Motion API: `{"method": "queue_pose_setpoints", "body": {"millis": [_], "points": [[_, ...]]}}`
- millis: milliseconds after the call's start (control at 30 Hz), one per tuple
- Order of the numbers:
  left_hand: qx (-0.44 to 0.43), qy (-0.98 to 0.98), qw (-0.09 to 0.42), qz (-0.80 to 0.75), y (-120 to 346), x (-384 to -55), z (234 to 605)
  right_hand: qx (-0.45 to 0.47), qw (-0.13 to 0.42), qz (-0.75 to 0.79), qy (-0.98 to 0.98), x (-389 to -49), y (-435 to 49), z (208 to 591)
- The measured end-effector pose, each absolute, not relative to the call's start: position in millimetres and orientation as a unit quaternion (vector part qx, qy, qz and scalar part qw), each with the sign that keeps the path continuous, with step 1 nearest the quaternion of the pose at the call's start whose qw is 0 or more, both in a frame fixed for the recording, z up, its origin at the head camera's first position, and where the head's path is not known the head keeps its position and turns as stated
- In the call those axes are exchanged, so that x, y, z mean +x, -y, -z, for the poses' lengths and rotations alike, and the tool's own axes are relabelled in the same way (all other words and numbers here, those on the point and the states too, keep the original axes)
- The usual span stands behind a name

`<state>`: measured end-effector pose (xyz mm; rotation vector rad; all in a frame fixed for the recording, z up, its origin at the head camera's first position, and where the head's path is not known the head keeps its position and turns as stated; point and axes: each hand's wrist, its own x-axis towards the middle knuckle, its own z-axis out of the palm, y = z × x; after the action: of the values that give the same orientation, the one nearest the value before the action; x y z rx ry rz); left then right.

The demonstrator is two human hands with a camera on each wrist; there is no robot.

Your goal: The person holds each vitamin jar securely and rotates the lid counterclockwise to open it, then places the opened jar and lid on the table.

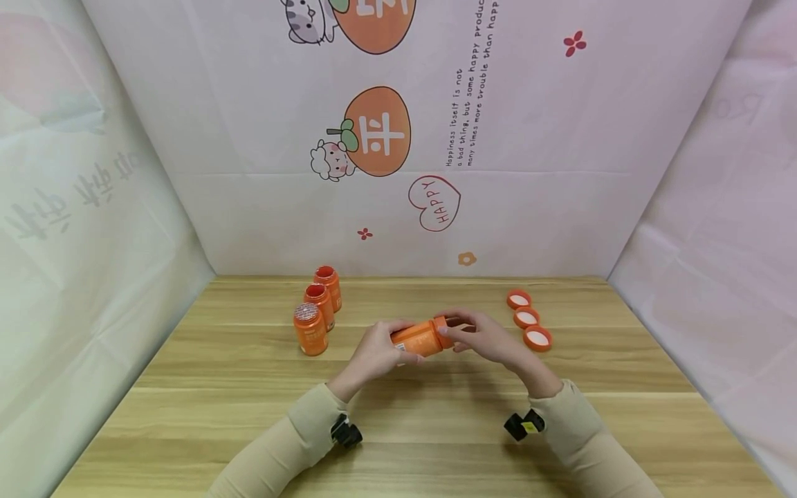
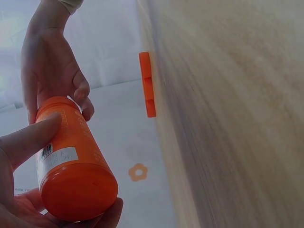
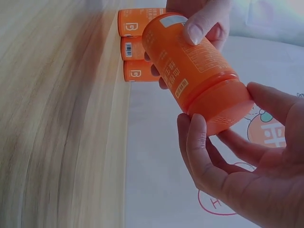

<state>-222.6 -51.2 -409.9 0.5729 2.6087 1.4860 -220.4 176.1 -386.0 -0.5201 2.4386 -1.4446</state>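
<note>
My left hand (image 1: pixel 378 353) grips the body of an orange bottle (image 1: pixel 418 339), which is held tilted above the table with its capped end toward the right. Thumb and fingers wrap round it near its base, as the left wrist view shows. With its fingertips my right hand (image 1: pixel 488 337) pinches the ridged orange cap (image 3: pixel 222 105) at the bottle's end. In the right wrist view the cap sits on the neck; whether it is screwed tight I cannot tell. White print and a pale label (image 2: pixel 58 159) cover the bottle's side.
Three orange bottles without caps stand in a row at the left; the nearest bottle (image 1: pixel 310 329) has a silvery patterned top, while the other two show red openings. At the right, three orange caps (image 1: pixel 526 317) lie with white insides up. A printed cloth wall (image 1: pixel 529 207) rises behind the wooden table (image 1: pixel 423 443).
</note>
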Motion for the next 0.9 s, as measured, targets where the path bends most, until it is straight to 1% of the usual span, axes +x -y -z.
{"method": "queue_pose_setpoints", "body": {"millis": [367, 567, 733, 900], "points": [[0.195, -0.848, 0.044, -0.491, 50.9, -221.8, 412.3, -0.224, 0.122, 0.5, -0.828, -218.0, -182.3, 384.2], [0.193, -0.848, 0.043, -0.492, 50.3, -221.3, 412.7, -0.25, 0.105, 0.494, -0.826, -218.8, -184.3, 387.3], [0.188, -0.845, 0.05, -0.498, 50.2, -220.9, 412.0, -0.247, 0.1, 0.526, -0.808, -216.3, -184.7, 386.6], [0.187, -0.843, 0.054, -0.501, 50.7, -221.5, 411.7, -0.263, 0.089, 0.538, -0.796, -215.5, -184.9, 386.6]]}}
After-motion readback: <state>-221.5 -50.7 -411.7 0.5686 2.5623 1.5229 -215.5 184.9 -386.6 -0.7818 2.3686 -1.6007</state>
